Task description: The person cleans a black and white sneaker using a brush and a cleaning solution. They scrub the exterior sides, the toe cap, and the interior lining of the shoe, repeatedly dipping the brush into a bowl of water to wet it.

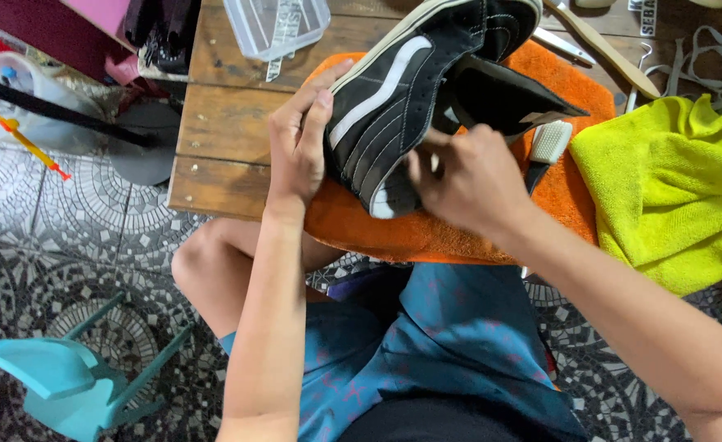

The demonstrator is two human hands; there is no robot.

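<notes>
Black high-top shoe (pixel 402 90), white side stripe, on its side atop orange towel (pixel 426 233), tongue pulled out.

We sit at what looks like a home shoe-cleaning corner: a plank counter (pixel 226 123) with cloths, a brush (pixel 549 143), mosaic floor tiles (pixel 42 237), a turquoise plastic chair (pixel 58 381)
</notes>
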